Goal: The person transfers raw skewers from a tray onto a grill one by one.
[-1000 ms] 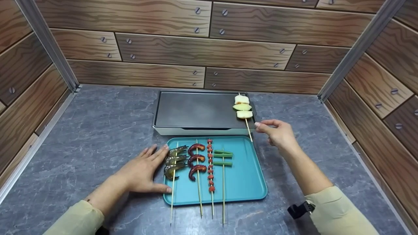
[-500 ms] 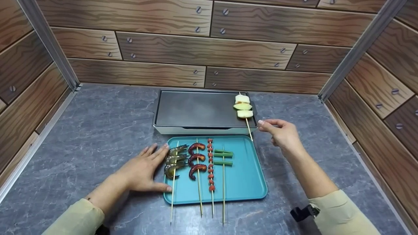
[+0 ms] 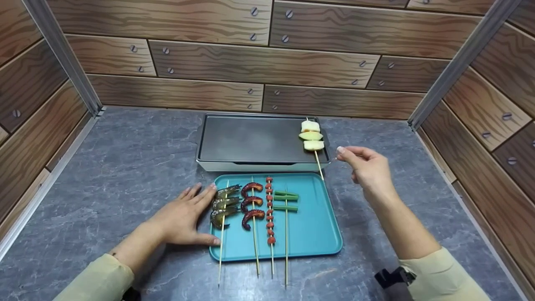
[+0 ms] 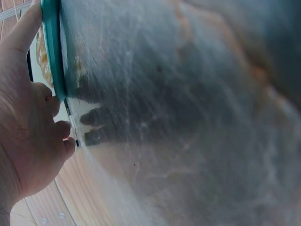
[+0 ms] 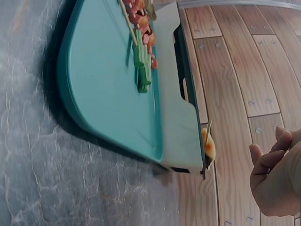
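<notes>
At the left, the left hand [image 3: 182,219] is laid wide, its fingers extended and spread, against a turquoise tray [image 3: 313,230]; the tray's left rim is touched by the forefinger near the far corner and by the thumb near the close one. The tray is set flat on a grey marbled table [image 3: 138,154]. Across it, in order, are arranged a prawn skewer [image 3: 225,205], a tentacle skewer [image 3: 253,215], a skewer of red pieces [image 3: 270,225] and a skewer of green stalks [image 3: 286,208], their bare sticks projected past the near rim. Just behind the tray, a dark-topped griddle [image 3: 250,140] is placed. Upon its right end a skewer of pale pieces [image 3: 313,145] is rested, its stick extended over the front edge to the tray's far right corner, where contact cannot be determined. Farthest right, beside the griddle, the right hand [image 3: 370,169] is held apart from that stick, its fingers loosely bent and the thumb set close to the forefinger.
</notes>
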The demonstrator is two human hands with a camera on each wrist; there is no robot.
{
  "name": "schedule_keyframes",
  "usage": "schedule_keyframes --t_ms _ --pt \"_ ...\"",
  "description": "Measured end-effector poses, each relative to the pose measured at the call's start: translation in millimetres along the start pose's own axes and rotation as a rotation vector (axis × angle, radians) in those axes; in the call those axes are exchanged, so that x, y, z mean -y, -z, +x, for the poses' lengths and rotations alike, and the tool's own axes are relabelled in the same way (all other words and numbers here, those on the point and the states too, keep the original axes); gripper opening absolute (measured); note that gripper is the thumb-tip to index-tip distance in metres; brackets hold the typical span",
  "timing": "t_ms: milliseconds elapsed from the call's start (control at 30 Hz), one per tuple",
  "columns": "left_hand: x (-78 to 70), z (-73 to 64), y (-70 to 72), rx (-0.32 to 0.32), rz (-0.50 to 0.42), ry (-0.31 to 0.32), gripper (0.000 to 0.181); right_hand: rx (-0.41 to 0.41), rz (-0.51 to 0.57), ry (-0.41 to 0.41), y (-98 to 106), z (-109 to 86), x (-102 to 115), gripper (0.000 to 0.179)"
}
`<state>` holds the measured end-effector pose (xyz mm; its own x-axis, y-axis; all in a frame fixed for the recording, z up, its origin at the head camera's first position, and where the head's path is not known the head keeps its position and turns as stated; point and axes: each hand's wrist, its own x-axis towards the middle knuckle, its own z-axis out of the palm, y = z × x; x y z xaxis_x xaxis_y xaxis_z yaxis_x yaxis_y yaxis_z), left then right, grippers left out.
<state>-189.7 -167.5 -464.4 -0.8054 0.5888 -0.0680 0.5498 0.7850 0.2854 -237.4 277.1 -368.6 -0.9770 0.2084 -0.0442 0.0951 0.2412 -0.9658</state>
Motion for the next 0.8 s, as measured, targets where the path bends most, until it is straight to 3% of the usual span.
schedule_keyframes --t_ms 333,500,800 --pt "-0.7 0.3 0.8 0.008 0.0 0.006 0.135 0.082 0.067 -0.042 -7.3 -27.6 5.7 0.045" --pt "0.1 0.7 0.2 0.008 0.0 0.007 0.135 0.142 0.094 -0.079 -16.8 -43.4 -0.8 0.035" --pt "1.1 0.0 -1.8 0.003 -0.001 0.004 0.135 0.231 0.069 -0.157 -32.0 -67.3 -16.5 0.035"
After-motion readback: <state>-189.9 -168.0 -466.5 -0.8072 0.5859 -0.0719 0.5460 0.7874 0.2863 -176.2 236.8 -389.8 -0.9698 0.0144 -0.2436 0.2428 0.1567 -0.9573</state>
